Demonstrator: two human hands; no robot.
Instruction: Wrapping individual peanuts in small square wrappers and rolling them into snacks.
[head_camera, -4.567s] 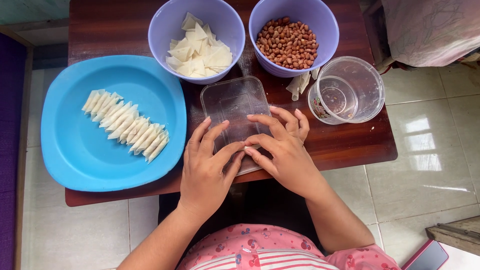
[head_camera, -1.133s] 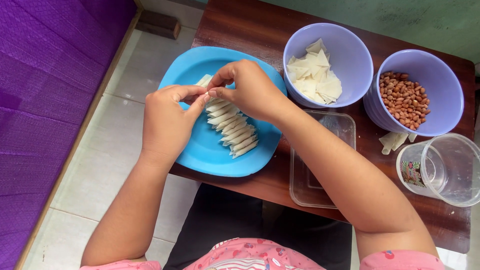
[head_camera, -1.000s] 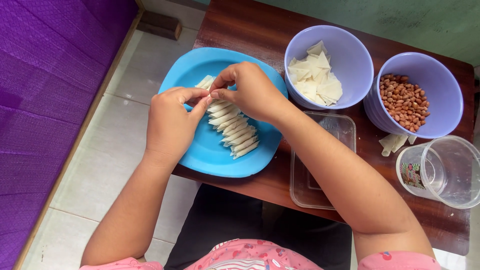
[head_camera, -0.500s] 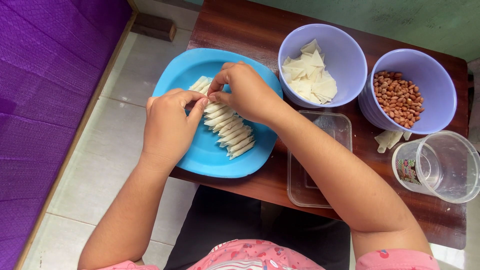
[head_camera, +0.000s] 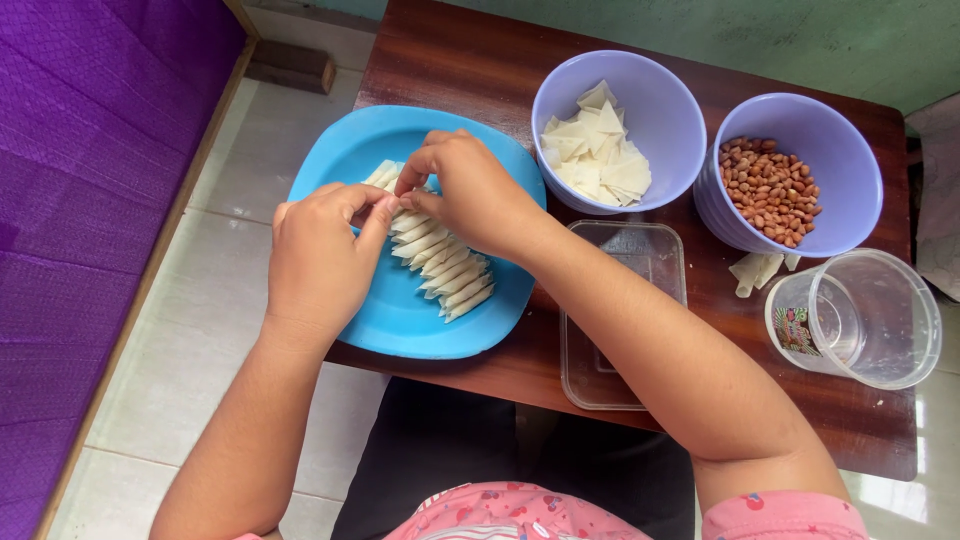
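A round blue plate (head_camera: 400, 320) on the dark wooden table (head_camera: 480, 60) carries a row of several pale rolled pastry sticks (head_camera: 450, 275). Both hands hover over the far end of that row. My left hand (head_camera: 320, 265) and my right hand (head_camera: 470, 190) meet fingertip to fingertip there, pinching what looks like one small pale roll; the piece itself is mostly hidden by the fingers. My right forearm crosses over a clear rectangular plastic container (head_camera: 620, 330).
A lilac bowl (head_camera: 650, 120) holds pale wrapper pieces, and a second lilac bowl (head_camera: 830, 150) holds peanuts. A clear round tub (head_camera: 860, 320) lies on its side at right, near some wrapper scraps (head_camera: 755, 272). Purple fabric (head_camera: 90, 200) borders the tiled floor at left.
My hands left the clear container and moved left over the blue plate. In the last second they drifted slightly while staying pinched together at the row's far end.
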